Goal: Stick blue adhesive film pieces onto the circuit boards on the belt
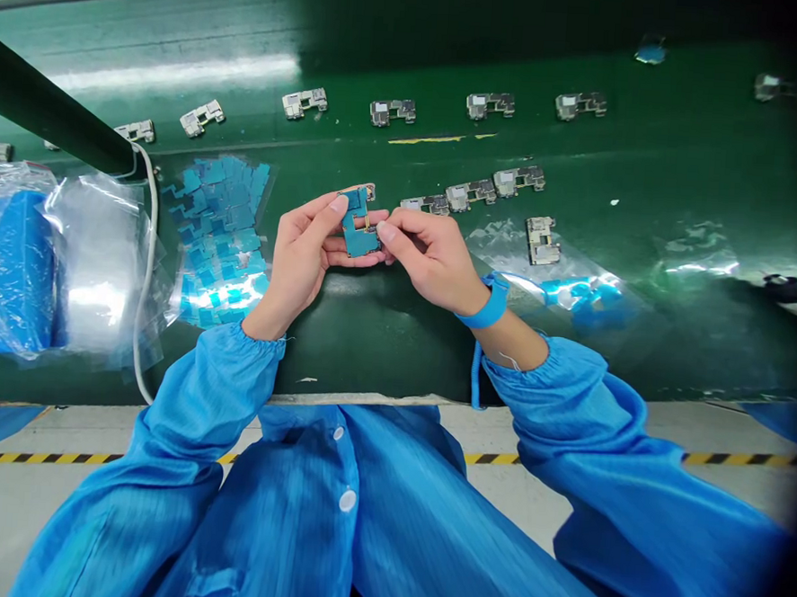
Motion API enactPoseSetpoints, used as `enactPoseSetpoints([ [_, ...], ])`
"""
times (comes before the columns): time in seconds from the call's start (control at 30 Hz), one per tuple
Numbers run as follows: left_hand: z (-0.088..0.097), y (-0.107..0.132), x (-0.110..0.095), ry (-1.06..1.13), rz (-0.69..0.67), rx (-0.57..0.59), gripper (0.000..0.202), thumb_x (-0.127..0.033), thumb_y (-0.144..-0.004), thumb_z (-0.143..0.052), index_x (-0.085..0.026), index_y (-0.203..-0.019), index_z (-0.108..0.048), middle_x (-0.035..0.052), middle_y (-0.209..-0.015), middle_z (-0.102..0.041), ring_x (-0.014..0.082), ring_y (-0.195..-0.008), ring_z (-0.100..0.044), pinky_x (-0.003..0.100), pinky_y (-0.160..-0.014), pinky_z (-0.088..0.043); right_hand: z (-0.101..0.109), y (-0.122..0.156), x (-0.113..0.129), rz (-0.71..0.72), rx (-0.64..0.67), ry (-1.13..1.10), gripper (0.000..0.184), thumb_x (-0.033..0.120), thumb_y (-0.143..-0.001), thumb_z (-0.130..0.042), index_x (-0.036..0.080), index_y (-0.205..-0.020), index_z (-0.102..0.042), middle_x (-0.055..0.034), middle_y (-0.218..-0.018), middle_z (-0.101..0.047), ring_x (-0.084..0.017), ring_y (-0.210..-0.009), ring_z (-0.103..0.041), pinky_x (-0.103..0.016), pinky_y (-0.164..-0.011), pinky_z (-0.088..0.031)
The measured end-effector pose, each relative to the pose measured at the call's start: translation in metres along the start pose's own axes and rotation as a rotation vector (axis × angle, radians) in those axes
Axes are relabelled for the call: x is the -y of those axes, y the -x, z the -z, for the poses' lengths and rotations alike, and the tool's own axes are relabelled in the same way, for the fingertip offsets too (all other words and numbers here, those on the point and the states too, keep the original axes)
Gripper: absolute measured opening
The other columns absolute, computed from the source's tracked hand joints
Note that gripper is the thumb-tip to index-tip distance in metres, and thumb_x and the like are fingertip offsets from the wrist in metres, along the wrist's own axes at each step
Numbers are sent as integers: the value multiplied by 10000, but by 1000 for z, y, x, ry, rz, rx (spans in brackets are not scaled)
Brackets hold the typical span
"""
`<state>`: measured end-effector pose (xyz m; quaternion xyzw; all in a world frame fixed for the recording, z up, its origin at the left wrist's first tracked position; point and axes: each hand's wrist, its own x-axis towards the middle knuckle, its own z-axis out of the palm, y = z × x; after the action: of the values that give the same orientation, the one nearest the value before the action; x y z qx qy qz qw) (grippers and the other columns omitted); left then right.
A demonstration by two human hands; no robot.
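Two hands (368, 243); twelve circuit boards (489, 105) lying loose; one blue film piece (360, 229) held; one wrist strap (487, 302).

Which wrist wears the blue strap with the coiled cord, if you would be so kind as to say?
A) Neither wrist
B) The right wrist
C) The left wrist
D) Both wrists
B: the blue strap circles the right wrist behind the right hand, with the coiled cord hanging below it, while the left wrist beyond the left hand shows bare; both hands hold a blue-filmed part.
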<state>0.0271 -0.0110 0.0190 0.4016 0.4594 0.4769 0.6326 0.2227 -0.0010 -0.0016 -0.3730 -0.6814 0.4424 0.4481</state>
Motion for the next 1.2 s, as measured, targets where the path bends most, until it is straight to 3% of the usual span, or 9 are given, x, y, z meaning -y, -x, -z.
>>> enactPoseSetpoints([
  [0.23, 3, 1, -3, -3, -18, 82, 558, -566, -988, -787, -254, -1450, -759, 68, -1201, -893, 310, -1138, -881, 358, -852, -777, 2, 1, -1, 6, 5, 18, 564, 724, -1079, -636, 227, -817, -690, -18, -771, -705, -176, -694, -605, -360, -692, -453],
  [0.47, 6, 2, -4, 68, -16, 161, 718, -431, -947, -874, -259, -1607, -650, 69, -1376, -852, 326, -1266, -838, 399, -1036, -740, 3, 1, 2, 40, -14, -23, 526, 641, -1113, -649, 208, -820, -700, -9, -753, -683, -146, -686, -600, -328, -680, -444],
  [0.7, 3, 6, -10, 115, 56, 133, 724, -483, -958, -888, -341, -1620, -632, 34, -1406, -842, 278, -1149, -878, 281, -886, -750, 0, -1, 5, -87, 28, -263, 562, 704, -1080, -664, 217, -800, -663, -6, -722, -650, -141, -630, -586, -310, -608, -500],
  [0.77, 3, 5, -8, 123, 49, 114, 729, -483, -958, -896, -337, -1620, -628, 42, -1394, -846, 251, -1101, -887, 262, -872, -745, 1, -1, 5, -42, -41, -157, 503, 675, -1097, -653, 222, -882, -694, -18, -809, -679, -144, -668, -590, -318, -629, -519],
  [0.87, 2, 2, -4, 130, 40, 70, 726, -492, -958, -900, -327, -1612, -632, 54, -1349, -860, 229, -1049, -894, 255, -877, -741, 4, -1, 4, 181, -190, 114, 350, 601, -1102, -683, 254, -1100, -733, -44, -997, -718, -179, -812, -628, -358, -714, -565],
  [1.0, 0, 2, -2, 134, 72, 12, 646, -486, -984, -882, -334, -1572, -665, 23, -1223, -882, 271, -1116, -885, 268, -878, -737, 8, -1, -1, 457, -126, 324, 314, 513, -1045, -788, 291, -1259, -727, -78, -1106, -728, -261, -1013, -676, -452, -833, -622],
  [1.2, 0, 3, -6, 109, 95, 87, 578, -479, -982, -866, -291, -1510, -728, 27, -1185, -894, 257, -1013, -899, 272, -803, -743, 13, -2, -9, 377, -73, 372, 395, 664, -1015, -777, 292, -1146, -753, -66, -1039, -729, -290, -995, -699, -547, -909, -634],
])
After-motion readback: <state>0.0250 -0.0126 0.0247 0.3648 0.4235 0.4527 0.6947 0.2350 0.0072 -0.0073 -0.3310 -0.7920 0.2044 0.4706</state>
